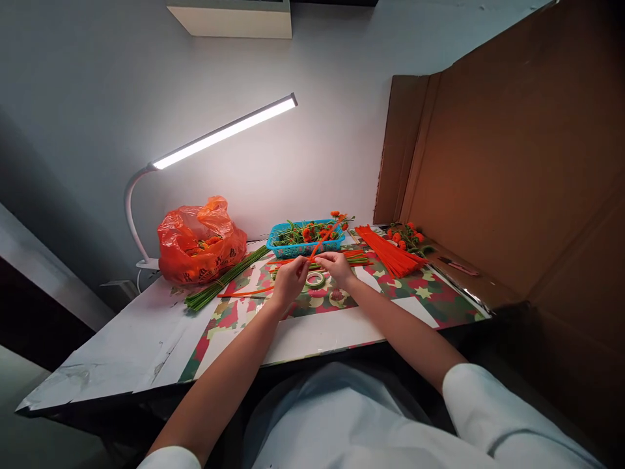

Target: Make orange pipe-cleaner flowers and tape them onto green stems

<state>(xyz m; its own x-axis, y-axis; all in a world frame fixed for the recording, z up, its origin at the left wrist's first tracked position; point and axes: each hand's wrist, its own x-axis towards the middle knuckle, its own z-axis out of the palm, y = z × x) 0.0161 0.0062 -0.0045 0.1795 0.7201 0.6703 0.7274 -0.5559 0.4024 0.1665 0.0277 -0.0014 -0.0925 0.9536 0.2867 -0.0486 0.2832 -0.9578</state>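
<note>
Close together above the table's middle, my left hand (290,280) and my right hand (338,268) both pinch an orange pipe cleaner (323,243). One end of it slants up and to the right, in front of the blue basket. Where the fingertips meet, the detail is too small to make out. Just below the hands lies a roll of pale green tape (315,285). Orange and green stems (359,258) are spread behind the right hand. Another orange strip (247,294) rests on the table, left of my left hand.
A blue basket (305,249) of orange flowers stands at the back. To its left are a bundle of green stems (227,279), a red plastic bag (200,244) and a lit lamp (227,132). Orange pipe cleaners (390,252), more flowers (406,238) and a cardboard wall (512,150) are right.
</note>
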